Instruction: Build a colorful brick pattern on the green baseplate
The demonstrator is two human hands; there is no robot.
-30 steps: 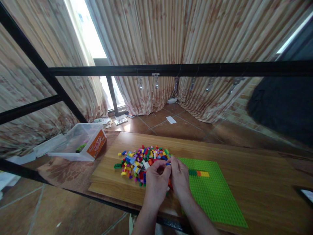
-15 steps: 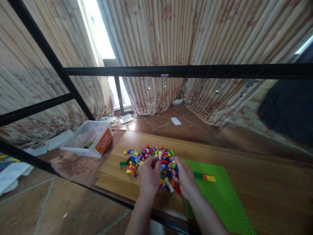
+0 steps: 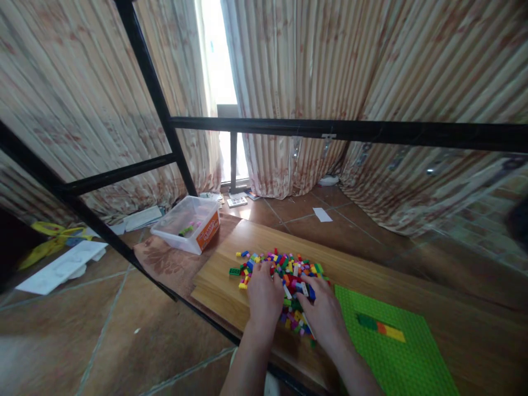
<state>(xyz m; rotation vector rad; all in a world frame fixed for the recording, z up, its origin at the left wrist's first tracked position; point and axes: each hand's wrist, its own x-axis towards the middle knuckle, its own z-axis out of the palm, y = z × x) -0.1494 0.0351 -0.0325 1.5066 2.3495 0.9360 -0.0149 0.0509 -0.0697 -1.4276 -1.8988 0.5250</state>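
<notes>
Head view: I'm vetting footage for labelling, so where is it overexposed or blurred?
Head view: the window gap between the curtains is blown white; same head view: glare brightens a patch of floor; head view again: the dark shape at the right edge is blurred, and the small bricks look soft.

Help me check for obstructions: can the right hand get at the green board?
Probably yes: the green board lies just beside the right hand, and nothing visible stands between them.
</notes>
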